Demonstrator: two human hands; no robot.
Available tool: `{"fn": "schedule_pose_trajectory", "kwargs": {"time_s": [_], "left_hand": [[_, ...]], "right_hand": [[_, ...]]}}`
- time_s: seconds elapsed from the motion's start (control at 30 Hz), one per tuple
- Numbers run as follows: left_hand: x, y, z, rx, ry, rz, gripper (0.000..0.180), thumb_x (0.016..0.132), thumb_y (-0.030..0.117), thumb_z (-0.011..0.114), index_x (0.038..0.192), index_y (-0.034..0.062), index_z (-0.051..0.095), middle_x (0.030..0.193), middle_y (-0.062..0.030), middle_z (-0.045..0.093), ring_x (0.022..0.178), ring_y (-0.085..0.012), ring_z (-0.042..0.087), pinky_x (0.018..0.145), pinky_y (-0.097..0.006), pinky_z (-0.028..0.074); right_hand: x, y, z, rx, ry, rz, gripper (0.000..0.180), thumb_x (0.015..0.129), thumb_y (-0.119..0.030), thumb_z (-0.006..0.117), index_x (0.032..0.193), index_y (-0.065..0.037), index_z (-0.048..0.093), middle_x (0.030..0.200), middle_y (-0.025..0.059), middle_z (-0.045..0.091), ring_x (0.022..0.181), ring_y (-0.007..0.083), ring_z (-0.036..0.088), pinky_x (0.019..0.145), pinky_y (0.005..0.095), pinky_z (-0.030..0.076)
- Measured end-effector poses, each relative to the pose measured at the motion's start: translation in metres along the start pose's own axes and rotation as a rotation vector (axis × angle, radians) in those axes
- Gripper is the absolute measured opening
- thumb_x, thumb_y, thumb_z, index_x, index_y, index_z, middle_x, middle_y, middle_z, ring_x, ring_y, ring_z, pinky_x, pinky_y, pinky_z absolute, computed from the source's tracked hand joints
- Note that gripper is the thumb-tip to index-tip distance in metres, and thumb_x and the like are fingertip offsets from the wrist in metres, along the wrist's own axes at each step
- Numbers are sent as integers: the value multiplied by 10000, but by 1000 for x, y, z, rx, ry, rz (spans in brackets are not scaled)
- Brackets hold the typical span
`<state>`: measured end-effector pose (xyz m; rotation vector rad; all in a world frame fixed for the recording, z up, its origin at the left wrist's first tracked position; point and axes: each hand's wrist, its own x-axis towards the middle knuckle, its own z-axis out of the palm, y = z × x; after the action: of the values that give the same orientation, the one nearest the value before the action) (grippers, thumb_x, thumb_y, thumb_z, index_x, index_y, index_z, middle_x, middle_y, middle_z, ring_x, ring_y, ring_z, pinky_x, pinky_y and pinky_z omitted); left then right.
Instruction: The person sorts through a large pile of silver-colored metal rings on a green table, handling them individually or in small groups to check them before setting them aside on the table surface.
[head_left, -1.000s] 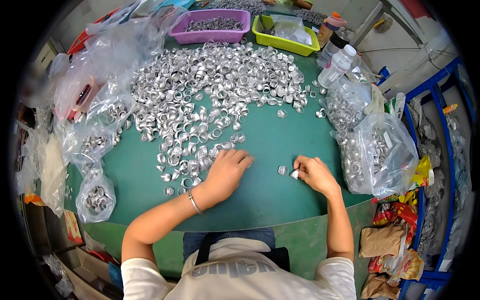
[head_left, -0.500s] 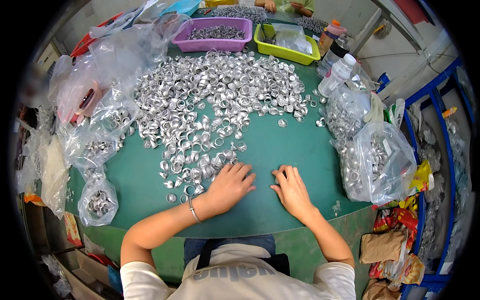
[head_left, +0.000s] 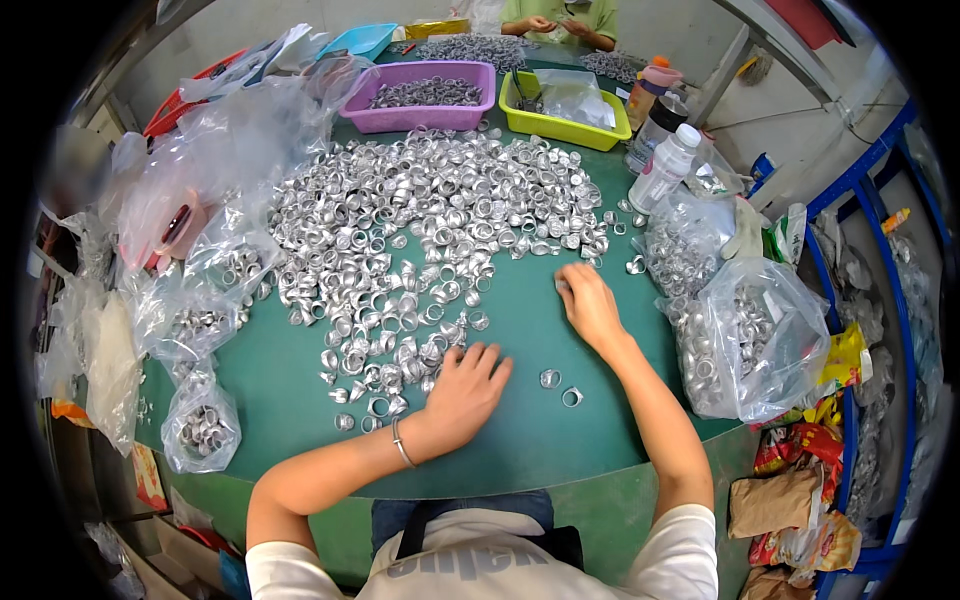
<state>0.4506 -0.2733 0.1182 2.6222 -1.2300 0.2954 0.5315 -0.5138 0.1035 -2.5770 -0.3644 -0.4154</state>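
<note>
A large heap of silver-coloured metal rings spreads over the green table. At the near end of the heap, my left hand rests with fingers apart, touching the closest rings and gripping none that I can see. My right hand is farther forward, right of the heap, its fingers closed around a small grey ring that is mostly hidden. Between my forearms lie two separate rings, one upright-looking ring and a second ring just nearer to me.
Clear bags of rings stand at right and left. Behind the heap are a purple basin of rings and a lime-green tray. A white bottle stands right. Across the table, a person handles something small.
My right hand has moved forward to where a stray ring lay, uncovering two rings on the table. My left hand stays by the near rings. The whole view has shifted slightly.
</note>
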Motion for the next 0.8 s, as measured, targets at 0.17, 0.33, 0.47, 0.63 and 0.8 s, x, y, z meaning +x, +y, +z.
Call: {"fn": "schedule_pose_trajectory", "kwargs": {"time_s": [0.17, 0.33, 0.47, 0.63, 0.8], "left_hand": [[-7, -10, 6, 36, 19, -33, 421, 737, 61, 555, 1153, 0, 525, 1186, -168, 478, 1095, -301, 464, 884, -450, 347], [16, 13, 2, -284, 72, -30, 518, 782, 159, 637, 1246, 3, 465, 1217, -160, 458, 1104, -315, 454, 885, -429, 351], [42, 48, 12, -489, -13, -90, 625, 767, 316, 700, 1263, 25, 455, 1246, -150, 430, 1129, -316, 420, 872, -411, 360], [45, 54, 28, -457, -131, 40, 578, 762, 301, 705, 1253, 92, 483, 1245, -134, 434, 1113, -313, 419, 853, -408, 364], [42, 59, 32, -418, -50, 80, 521, 759, 255, 707, 1217, 117, 500, 1236, -104, 447, 1104, -300, 428, 845, -411, 370]], "right_hand": [[-61, -20, -57, 367, -428, -8, 297, 801, 26, 598, 1092, -33, 591, 833, 100, 578, 778, 252, 563, 718, 354, 467], [-38, -8, -70, 372, -229, 134, 226, 825, -36, 599, 1050, -16, 609, 807, 98, 614, 677, 187, 564, 644, 309, 469], [13, 34, -17, -45, 242, 194, 328, 784, -107, 672, 1061, -12, 524, 964, 145, 583, 913, 330, 551, 779, 418, 453], [12, 39, -3, -154, 143, 21, 240, 770, -24, 635, 995, -18, 552, 891, 141, 595, 881, 314, 565, 751, 410, 451], [-36, 20, -38, 65, 190, 84, 241, 755, 71, 599, 977, -22, 594, 857, 139, 611, 768, 303, 578, 704, 361, 470]]}}
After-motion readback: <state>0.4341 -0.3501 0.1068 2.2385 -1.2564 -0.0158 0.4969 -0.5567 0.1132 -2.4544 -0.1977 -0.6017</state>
